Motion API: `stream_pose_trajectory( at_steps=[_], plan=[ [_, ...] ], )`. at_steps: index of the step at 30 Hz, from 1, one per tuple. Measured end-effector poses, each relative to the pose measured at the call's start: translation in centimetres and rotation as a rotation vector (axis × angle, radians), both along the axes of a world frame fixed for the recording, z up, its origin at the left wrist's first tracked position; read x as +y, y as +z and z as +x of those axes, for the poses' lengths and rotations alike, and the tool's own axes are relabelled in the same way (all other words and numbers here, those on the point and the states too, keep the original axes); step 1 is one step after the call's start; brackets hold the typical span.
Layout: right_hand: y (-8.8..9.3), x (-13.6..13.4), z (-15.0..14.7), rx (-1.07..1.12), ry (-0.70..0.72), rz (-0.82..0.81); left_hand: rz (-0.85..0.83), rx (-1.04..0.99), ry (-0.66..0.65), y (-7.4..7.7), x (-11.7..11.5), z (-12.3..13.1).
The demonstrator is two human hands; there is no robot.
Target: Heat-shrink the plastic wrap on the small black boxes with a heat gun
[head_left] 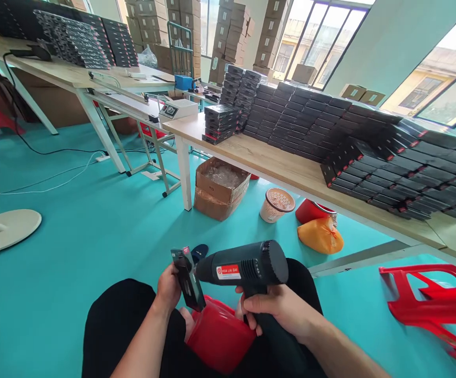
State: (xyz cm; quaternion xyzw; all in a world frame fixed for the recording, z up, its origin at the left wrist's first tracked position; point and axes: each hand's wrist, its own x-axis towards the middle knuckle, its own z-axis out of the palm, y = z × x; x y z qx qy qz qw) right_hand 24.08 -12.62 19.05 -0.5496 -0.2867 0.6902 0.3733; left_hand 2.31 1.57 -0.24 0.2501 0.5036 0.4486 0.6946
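Observation:
My right hand (265, 307) is wrapped round the handle of a dark heat gun (236, 265) that bears a red and white label. The gun's nozzle points left, close to a slim black box (188, 281) with a red corner. My left hand (168, 287) grips that box by its left side, tilted above my lap. Whether the nozzle touches the box I cannot tell. Below both hands a red plastic stool or bucket (222, 336) sits between my legs.
Stacks of black boxes (291, 118) line the wooden table (275, 157) ahead. Under it stand a carton of clear plastic (220, 191), a waste basket (276, 205) and an orange bag (320, 236). A red stool (433, 299) is at right; a sealing machine (178, 108) stands at the table's left end.

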Motion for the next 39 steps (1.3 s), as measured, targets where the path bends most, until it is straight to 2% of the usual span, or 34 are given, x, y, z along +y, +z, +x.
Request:
stream_pose_trajectory(
  at_steps=[5,7,10,13,15,18,20,23,24,25,26,28,30,33,37,39],
  plan=[
    [-1.6,-3.3,-0.1,-0.011,0.142,-0.144,-0.135,-0.207,0.086,1.0,-0.2,-0.4],
    [-2.2,-4.6,0.7,0.054,0.121,-0.212,-0.177,-0.265,0.069,1.7,-0.4,-0.6],
    [-3.2,-5.3,2.1,0.150,-0.004,-0.249,-0.289,-0.404,-0.036,2.6,-0.8,-0.8],
    [-4.3,-3.7,2.7,0.188,-0.232,-0.237,-0.366,-0.563,-0.179,3.2,-1.1,-0.7],
    [-4.6,-1.7,2.3,0.222,-0.374,-0.224,-0.362,-0.587,-0.200,3.3,-1.3,-0.5],
    [-4.0,1.1,1.2,0.253,-0.415,-0.166,-0.348,-0.497,-0.174,3.2,-1.3,-0.3],
    [-2.9,2.0,0.7,0.259,-0.309,-0.130,-0.374,-0.434,-0.169,3.1,-1.2,-0.4],
    [-1.1,2.0,1.0,0.120,0.148,-0.073,-0.343,-0.466,-0.135,3.0,-1.1,-0.6],
    [-0.7,1.9,1.3,0.041,0.259,-0.042,-0.320,-0.492,-0.127,3.1,-1.1,-0.7],
    [-0.4,1.8,1.5,-0.037,0.292,-0.013,-0.309,-0.509,-0.129,3.1,-1.1,-0.7],
    [-0.2,1.9,1.6,-0.097,0.245,0.003,-0.311,-0.511,-0.141,3.2,-1.2,-0.6],
    [-0.1,2.4,1.2,-0.141,0.055,0.003,-0.333,-0.479,-0.176,3.3,-1.4,-0.5],
    [-0.1,3.1,0.2,-0.075,-0.070,-0.015,-0.345,-0.433,-0.206,3.3,-1.4,-0.4],
    [-0.1,4.2,-1.4,0.033,-0.098,-0.028,-0.335,-0.367,-0.221,3.0,-1.4,-0.3],
    [-0.1,4.4,-1.8,-0.051,-0.261,-0.052,-0.325,-0.341,-0.223,2.7,-1.2,-0.3],
    [-0.2,4.1,-1.6,-0.019,-0.259,-0.068,-0.309,-0.336,-0.216,2.7,-1.3,-0.1]
  ],
)
